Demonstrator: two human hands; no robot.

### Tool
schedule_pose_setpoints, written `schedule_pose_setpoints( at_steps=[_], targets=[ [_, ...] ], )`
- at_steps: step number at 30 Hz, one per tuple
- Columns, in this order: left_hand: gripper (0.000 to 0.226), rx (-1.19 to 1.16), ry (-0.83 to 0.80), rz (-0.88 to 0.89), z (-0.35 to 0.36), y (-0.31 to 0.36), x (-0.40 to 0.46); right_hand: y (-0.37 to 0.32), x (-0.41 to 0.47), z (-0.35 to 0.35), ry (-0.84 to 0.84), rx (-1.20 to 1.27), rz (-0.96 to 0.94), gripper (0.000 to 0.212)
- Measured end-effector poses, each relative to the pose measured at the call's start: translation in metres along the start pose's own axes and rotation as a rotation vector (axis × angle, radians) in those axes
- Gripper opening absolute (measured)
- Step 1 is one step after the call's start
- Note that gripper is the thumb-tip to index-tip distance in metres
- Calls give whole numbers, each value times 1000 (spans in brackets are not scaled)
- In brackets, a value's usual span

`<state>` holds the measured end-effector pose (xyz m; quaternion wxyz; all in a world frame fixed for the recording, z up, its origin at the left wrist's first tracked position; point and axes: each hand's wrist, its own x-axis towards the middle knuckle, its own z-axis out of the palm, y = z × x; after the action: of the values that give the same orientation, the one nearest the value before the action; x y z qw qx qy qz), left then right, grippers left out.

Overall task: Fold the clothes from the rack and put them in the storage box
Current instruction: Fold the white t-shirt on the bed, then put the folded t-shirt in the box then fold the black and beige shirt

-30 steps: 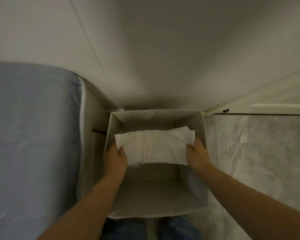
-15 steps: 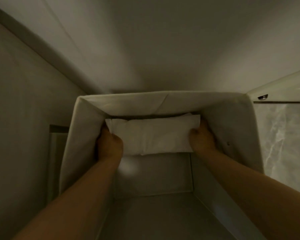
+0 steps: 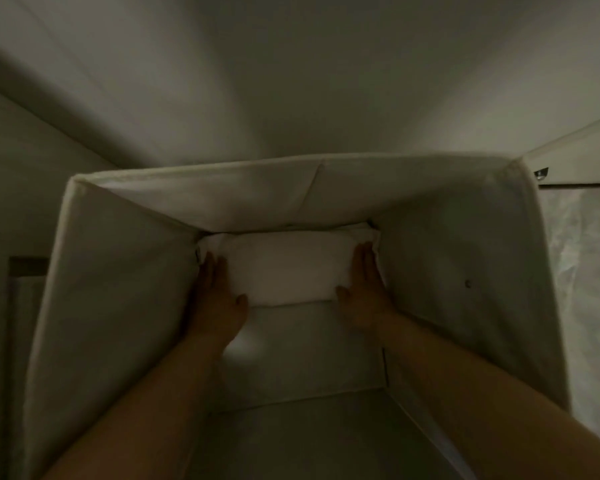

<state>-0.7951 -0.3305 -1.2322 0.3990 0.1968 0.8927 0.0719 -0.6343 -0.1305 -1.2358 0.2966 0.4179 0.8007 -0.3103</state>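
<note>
Folded white cloth garment (image 3: 288, 268) sits at the bottom of the pale fabric storage box (image 3: 118, 271), pushed against the far wall, between the two hands. Left hand (image 3: 219, 292) lies flat on the garment's left end, fingers extended, thumb splayed toward the near edge; not gripping, palm down. Right hand (image 3: 364, 289) mirrors it on the right end, fingers straight along the box's right wall, thumb on the near edge; also spread flat, pressing rather than holding.

Box floor nearer than the hands looks bare; no other clothes visible inside. Dim lighting, detail of folds hard to tell.

Progress judgement: this one garment is folded and placed, likely just being patted down or released. Rack is not in view, so how many clothes are left cannot be told. With only one item in the box, the task seems early.
</note>
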Motion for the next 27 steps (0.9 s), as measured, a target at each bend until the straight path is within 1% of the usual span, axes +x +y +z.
schedule_pose_setpoints(
  at_steps=[3, 5, 7, 9, 11, 13, 16, 17, 19, 21, 24, 27],
  targets=[
    [78, -68, -66, -73, -9, 9, -6, -6, -13, -12, -31, 57, 6, 80],
    [71, -156, -47, -130, -20, 19, -23, -17, -34, -19, -30, 169, 20, 74],
    [62, -264, -20, -160, -43, 31, -54, -30, -67, -32, -20, 241, -9, 74],
    [49, -340, -41, -169, -66, 41, -90, -43, -106, -45, -31, 191, -81, 81],
    [34, -399, -112, -174, -94, 54, -126, -53, -148, -65, -64, 136, -164, 85],
    [26, -452, -149, -172, -124, 66, -157, -64, -188, -87, -106, 180, -153, 83],
    [16, -503, -160, -160, -175, 90, -209, -85, -251, -125, -59, 235, -138, 75],
    [13, -508, -154, -149, -196, 101, -232, -91, -278, -144, -48, 252, -151, 73],
    [17, -502, -132, -119, -237, 123, -278, -104, -329, -181, -34, 303, -181, 72],
    [9, -461, -143, -80, -273, 143, -319, -119, -374, -216, -29, 342, -190, 68],
    [15, -365, -149, 47, -334, 183, -388, -136, -451, -272, 56, 399, -178, 63],
    [18, -238, -186, 208, -387, 217, -438, -144, -510, -311, 147, 436, -209, 61]
  ],
)
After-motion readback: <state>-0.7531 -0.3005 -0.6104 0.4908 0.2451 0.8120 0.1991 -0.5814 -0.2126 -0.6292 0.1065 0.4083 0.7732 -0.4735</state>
